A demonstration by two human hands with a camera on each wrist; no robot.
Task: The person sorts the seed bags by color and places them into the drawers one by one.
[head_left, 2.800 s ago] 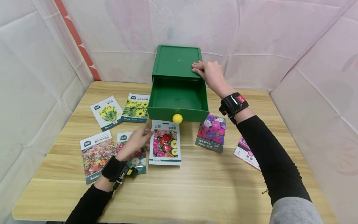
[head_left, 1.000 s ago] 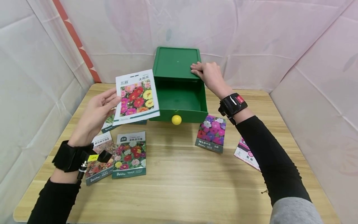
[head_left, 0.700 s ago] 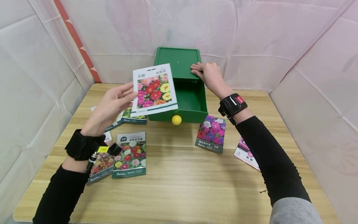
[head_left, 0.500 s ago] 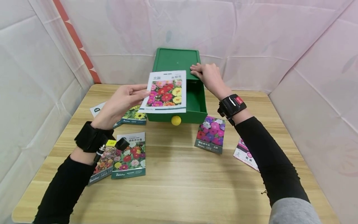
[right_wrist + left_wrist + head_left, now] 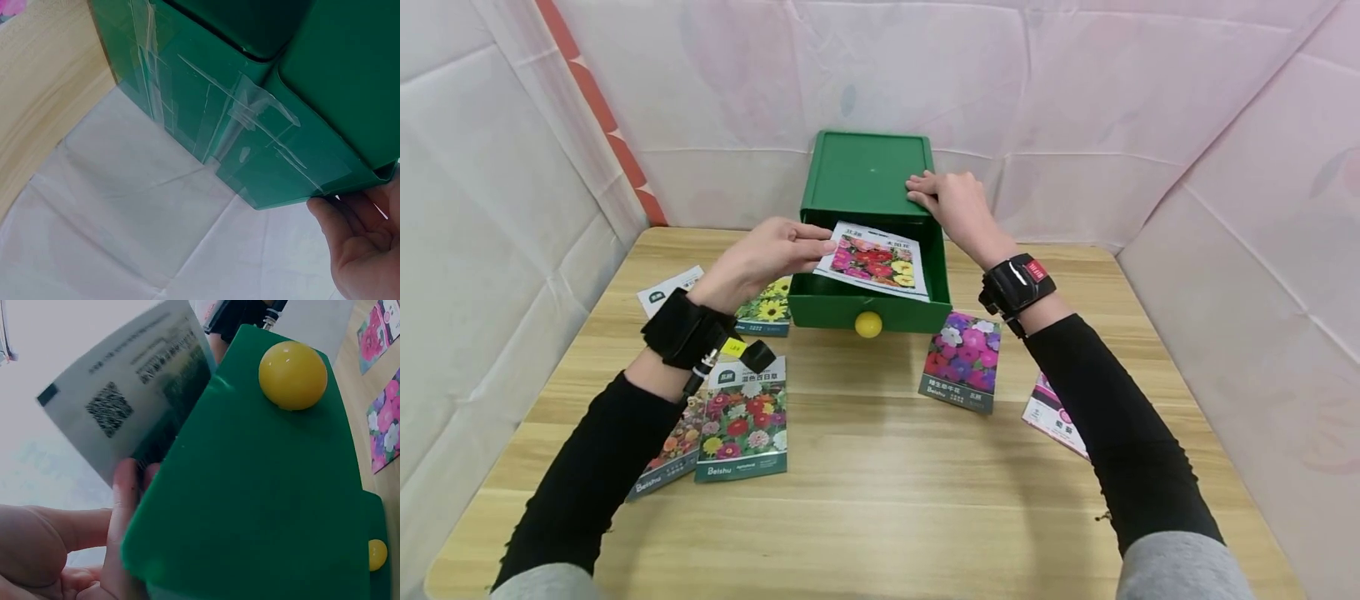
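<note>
Drawer (image 5: 868, 310) of green box (image 5: 867, 173) is pulled open w/ yellow knob (image 5: 868, 324) in front. Left hand (image 5: 767, 258) pinches seed packet (image 5: 874, 259) by its edge, held tilted over the drawer opening, partly inside. Right hand (image 5: 951, 204) rests flat on box top, fingers straight. Other packets (image 5: 745, 417) lie on bench (image 5: 880, 492).

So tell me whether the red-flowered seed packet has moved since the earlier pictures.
Yes. The seed packet, pinched by the left hand, has gone from the table in front of the yellow knob up and back, over the open green drawer.
</note>
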